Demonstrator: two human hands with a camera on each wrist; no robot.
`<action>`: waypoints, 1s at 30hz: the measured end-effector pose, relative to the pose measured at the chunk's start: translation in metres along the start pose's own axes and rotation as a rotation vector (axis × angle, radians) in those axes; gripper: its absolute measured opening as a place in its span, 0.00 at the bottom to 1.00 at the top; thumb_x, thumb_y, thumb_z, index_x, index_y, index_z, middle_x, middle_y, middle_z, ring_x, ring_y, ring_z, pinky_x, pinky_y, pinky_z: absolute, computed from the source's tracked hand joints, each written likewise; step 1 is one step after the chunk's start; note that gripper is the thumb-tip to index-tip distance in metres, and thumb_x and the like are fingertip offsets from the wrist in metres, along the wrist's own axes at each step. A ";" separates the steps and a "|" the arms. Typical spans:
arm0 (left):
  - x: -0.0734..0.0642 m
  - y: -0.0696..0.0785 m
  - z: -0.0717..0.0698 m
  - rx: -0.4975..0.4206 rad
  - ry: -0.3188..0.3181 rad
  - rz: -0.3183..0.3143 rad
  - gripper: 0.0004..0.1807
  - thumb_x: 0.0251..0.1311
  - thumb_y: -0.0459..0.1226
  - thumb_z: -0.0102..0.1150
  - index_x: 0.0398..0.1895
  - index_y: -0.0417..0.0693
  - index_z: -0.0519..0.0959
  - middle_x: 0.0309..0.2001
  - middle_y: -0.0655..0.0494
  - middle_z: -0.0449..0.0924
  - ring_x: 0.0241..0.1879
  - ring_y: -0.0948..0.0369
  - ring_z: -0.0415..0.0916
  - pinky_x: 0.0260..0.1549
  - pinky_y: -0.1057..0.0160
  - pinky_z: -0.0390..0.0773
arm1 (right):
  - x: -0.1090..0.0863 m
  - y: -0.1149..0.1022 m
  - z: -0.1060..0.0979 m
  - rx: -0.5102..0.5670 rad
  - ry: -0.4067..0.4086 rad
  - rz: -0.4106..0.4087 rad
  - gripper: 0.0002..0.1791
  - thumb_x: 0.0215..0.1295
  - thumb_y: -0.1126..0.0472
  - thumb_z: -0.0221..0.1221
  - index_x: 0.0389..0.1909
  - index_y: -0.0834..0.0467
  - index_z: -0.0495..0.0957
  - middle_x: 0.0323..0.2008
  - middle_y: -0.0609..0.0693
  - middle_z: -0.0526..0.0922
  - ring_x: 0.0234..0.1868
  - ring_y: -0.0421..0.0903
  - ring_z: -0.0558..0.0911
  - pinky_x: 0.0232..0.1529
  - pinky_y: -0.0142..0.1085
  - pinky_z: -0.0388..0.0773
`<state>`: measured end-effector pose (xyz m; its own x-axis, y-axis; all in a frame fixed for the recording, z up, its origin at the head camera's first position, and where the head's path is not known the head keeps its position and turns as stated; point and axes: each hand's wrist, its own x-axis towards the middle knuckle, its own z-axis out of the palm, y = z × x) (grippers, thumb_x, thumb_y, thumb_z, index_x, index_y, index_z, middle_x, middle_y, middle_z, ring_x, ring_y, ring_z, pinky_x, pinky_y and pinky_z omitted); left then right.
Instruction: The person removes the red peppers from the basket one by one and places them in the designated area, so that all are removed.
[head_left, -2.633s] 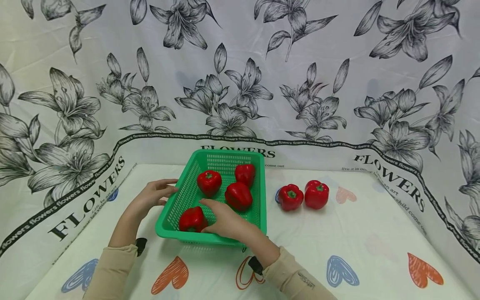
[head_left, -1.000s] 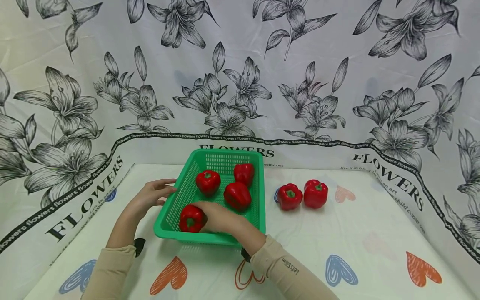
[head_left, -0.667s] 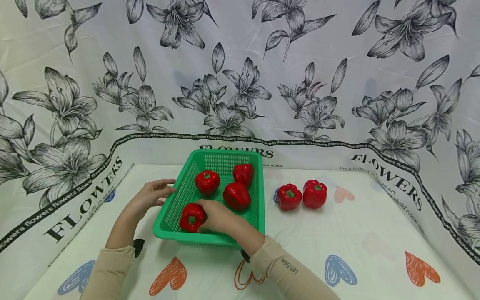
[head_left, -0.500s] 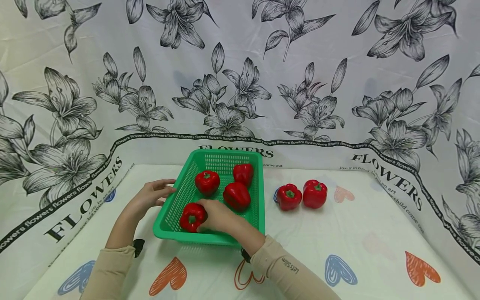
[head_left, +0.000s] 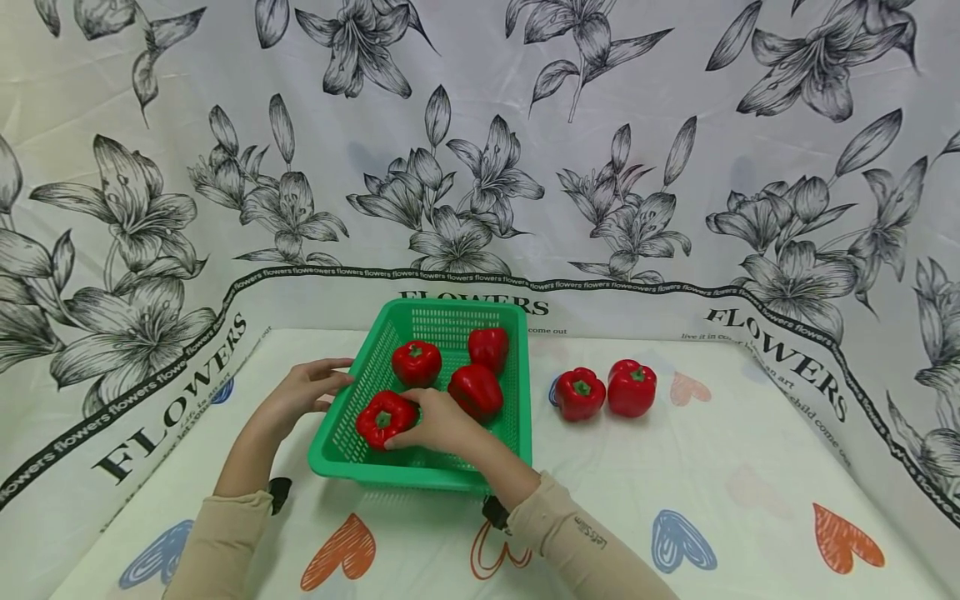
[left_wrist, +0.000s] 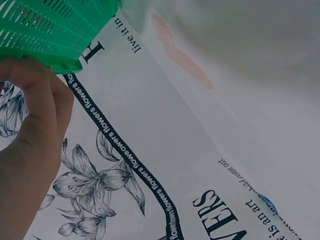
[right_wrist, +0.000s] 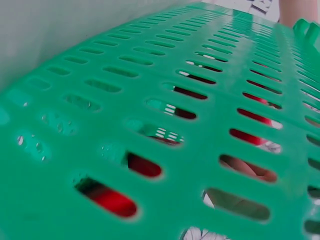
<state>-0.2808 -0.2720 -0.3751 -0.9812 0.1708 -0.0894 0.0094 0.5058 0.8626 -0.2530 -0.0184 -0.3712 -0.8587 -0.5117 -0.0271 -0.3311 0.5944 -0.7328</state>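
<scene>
A green plastic basket (head_left: 480, 477) with slotted walls holds several red bell peppers. In the head view my right hand (head_left: 442, 423) reaches over the front rim and grips the front-left bell pepper (head_left: 377, 419), thumb on its near side and its green stem facing up toward me. My left hand (head_left: 303, 390) is at the basket's left side, with its loosely bent fingers against the rim. The left wrist view shows that hand (left_wrist: 37, 107) beside the basket's rim (left_wrist: 65, 66). Through the slots in the right wrist view, parts of red peppers (right_wrist: 112, 200) show.
Inside the basket, another pepper (head_left: 417, 363) sits at the back left, with one (head_left: 476, 392) and one (head_left: 489, 348) along the right side. Two more peppers (head_left: 580, 394) (head_left: 632, 388) stand on the heart-print cloth (head_left: 750, 467) to the right. A flower-print curtain rises behind.
My right hand has come onto the front-left pepper and gripped it. That pepper has turned stem-up and shifted away from the basket's front wall. My left hand has stayed in place.
</scene>
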 end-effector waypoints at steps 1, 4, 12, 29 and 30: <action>0.000 0.000 0.000 0.002 0.001 0.001 0.33 0.71 0.48 0.51 0.72 0.39 0.61 0.56 0.41 0.78 0.44 0.66 0.77 0.46 0.60 0.80 | -0.001 0.000 -0.001 0.005 0.002 0.006 0.40 0.53 0.50 0.72 0.66 0.57 0.71 0.56 0.51 0.82 0.49 0.42 0.79 0.45 0.36 0.82; 0.001 0.000 0.000 0.001 0.003 0.000 0.33 0.71 0.47 0.51 0.72 0.39 0.61 0.56 0.41 0.78 0.44 0.66 0.77 0.46 0.60 0.80 | -0.003 -0.001 -0.004 0.027 0.009 0.019 0.40 0.53 0.50 0.72 0.66 0.56 0.71 0.57 0.51 0.81 0.50 0.44 0.78 0.46 0.37 0.82; 0.001 -0.002 -0.001 -0.001 0.004 -0.001 0.33 0.71 0.47 0.51 0.72 0.39 0.61 0.56 0.41 0.77 0.44 0.66 0.77 0.46 0.60 0.81 | -0.012 0.003 -0.014 0.063 0.036 -0.015 0.40 0.53 0.48 0.72 0.67 0.54 0.70 0.60 0.50 0.79 0.59 0.46 0.76 0.49 0.40 0.82; 0.000 -0.001 -0.001 -0.031 -0.003 0.006 0.33 0.70 0.47 0.52 0.72 0.39 0.61 0.53 0.47 0.79 0.42 0.69 0.77 0.43 0.64 0.80 | -0.038 0.019 -0.055 0.200 0.126 -0.070 0.38 0.58 0.52 0.69 0.68 0.58 0.68 0.60 0.52 0.78 0.60 0.51 0.78 0.53 0.43 0.81; 0.000 -0.001 -0.001 -0.033 -0.005 0.005 0.33 0.70 0.47 0.52 0.72 0.39 0.61 0.53 0.46 0.79 0.41 0.69 0.78 0.42 0.64 0.80 | -0.040 0.020 -0.058 0.218 0.132 -0.061 0.38 0.58 0.52 0.69 0.68 0.58 0.68 0.61 0.53 0.78 0.61 0.52 0.77 0.53 0.44 0.81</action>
<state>-0.2812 -0.2733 -0.3754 -0.9802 0.1779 -0.0871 0.0084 0.4769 0.8789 -0.2480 0.0503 -0.3452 -0.8883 -0.4483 0.0999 -0.3038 0.4103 -0.8599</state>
